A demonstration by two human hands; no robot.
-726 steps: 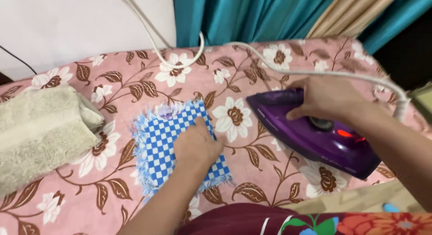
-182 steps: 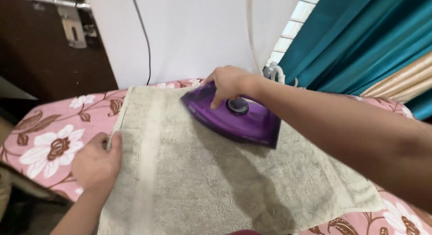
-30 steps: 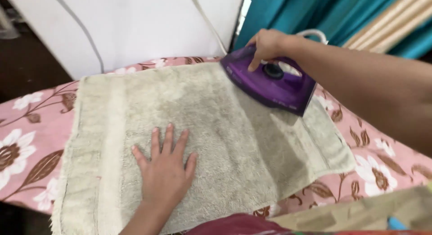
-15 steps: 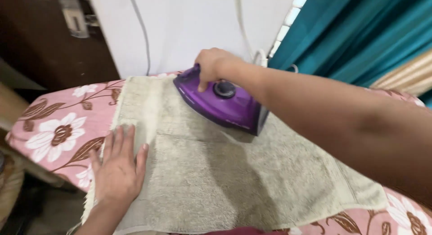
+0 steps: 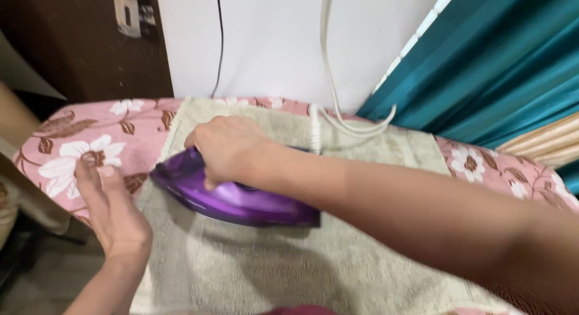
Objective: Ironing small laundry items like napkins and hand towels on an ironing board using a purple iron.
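A beige towel (image 5: 289,260) lies spread flat over the pink floral ironing surface (image 5: 72,146). A purple iron (image 5: 241,203) rests on the towel's left part, its tip pointing left. My right hand (image 5: 226,147) grips the iron's handle from above, the arm crossing the frame from the right. My left hand (image 5: 111,209) sits at the towel's left edge, just left of the iron's tip, fingers together and pointing up; whether it pinches the edge is unclear.
The iron's white cord (image 5: 338,119) loops on the towel and runs up the white wall (image 5: 271,43). A thin black cable (image 5: 218,37) hangs there too. Teal curtains (image 5: 500,67) hang at right, and dark wood furniture (image 5: 72,43) stands at back left.
The iron has slid left and toward me across the towel, reaching its left part. My left hand has shifted off the towel's top to its left edge.
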